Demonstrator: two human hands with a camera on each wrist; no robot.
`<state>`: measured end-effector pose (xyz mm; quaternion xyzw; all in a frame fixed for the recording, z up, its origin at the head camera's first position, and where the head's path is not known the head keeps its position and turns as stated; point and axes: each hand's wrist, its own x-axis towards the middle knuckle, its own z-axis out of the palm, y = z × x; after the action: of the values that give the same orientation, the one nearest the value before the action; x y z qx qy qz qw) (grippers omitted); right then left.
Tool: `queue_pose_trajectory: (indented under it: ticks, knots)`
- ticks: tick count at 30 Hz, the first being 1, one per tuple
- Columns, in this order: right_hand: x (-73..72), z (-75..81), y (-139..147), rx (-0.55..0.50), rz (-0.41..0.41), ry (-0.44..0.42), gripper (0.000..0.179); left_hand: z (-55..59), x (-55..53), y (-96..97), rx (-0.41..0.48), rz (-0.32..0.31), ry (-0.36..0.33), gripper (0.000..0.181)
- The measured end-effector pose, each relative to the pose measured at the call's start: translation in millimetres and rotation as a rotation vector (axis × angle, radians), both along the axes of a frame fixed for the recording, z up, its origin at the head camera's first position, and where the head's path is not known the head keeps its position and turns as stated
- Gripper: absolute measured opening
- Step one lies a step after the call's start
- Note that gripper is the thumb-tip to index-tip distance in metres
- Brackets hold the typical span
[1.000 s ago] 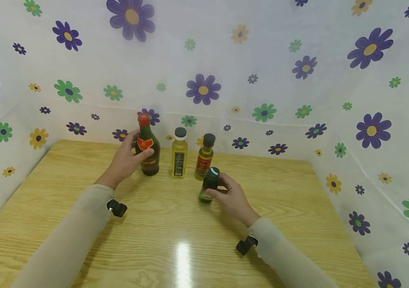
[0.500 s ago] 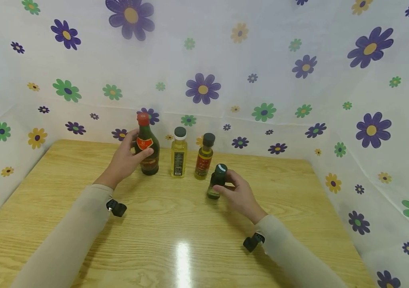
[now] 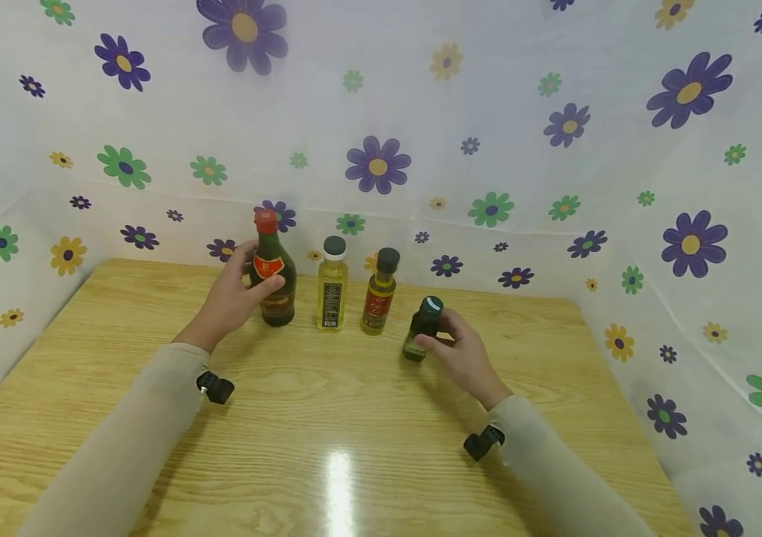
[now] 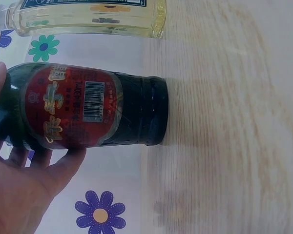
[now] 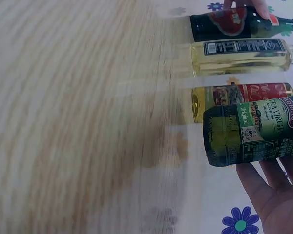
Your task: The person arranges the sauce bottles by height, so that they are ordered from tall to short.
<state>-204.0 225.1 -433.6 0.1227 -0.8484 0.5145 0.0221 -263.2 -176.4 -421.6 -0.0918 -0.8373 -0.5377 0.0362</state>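
My left hand (image 3: 228,302) grips a dark green bottle with a red cap (image 3: 277,302), which stands upright at the back of the table. Its red label (image 4: 71,107) with a barcode faces the left wrist camera. In my right hand (image 3: 467,356) is a small dark green olive oil bottle (image 3: 423,328), held around its side and tilted a little. The right wrist view shows its green label (image 5: 271,122); its base appears just off the table. Between the hands stand a clear bottle of pale yellow oil (image 3: 331,294) and a red-labelled oil bottle with a black cap (image 3: 379,302).
All the bottles are on a wooden table (image 3: 300,425). A white cloth with printed flowers (image 3: 421,112) hangs behind it and along both sides. Bare wood lies in front of the bottles and to the right of the right hand.
My right hand has carried the olive oil bottle to the right and slightly back, away from the red-labelled bottle. The left hand keeps its grip on the red-capped bottle, nearly unmoved.
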Motion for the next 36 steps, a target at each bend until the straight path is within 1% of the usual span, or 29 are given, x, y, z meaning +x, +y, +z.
queue_pose_trajectory:
  ticks: [3, 7, 13, 18, 23, 28, 36]
  knots:
    - [-4.5, -0.9, 4, 0.003, -0.004, 0.004, 0.046, 0.4, 0.1, 0.2, 0.004, -0.004, -0.001, 0.086]
    - [-11.3, -3.1, 9, -0.005, 0.010, 0.004, 0.046, 0.8, 1.0, 0.4, 0.007, -0.009, -0.004, 0.086]
    - [-22.5, -7.4, 15, 0.018, 0.012, -0.021, 0.047, -0.3, 0.1, 1.4, 0.002, -0.008, -0.010, 0.086]
    - [-32.6, -9.2, 15, 0.031, 0.009, -0.037, 0.051, 0.1, 0.0, 1.9, 0.005, -0.004, -0.005, 0.085]
    - [-41.0, -12.4, 14, 0.012, 0.031, -0.022, 0.052, 0.6, 1.1, 1.0, 0.007, -0.005, -0.003, 0.085]
    - [-46.5, -14.8, 11, -0.005, 0.038, -0.011, 0.052, 2.6, 2.4, 1.9, 0.015, -0.014, -0.009, 0.084]
    - [-50.4, -17.3, 7, -0.012, 0.047, -0.018, 0.051, 6.4, 3.7, 3.5, 0.010, -0.005, -0.021, 0.079]
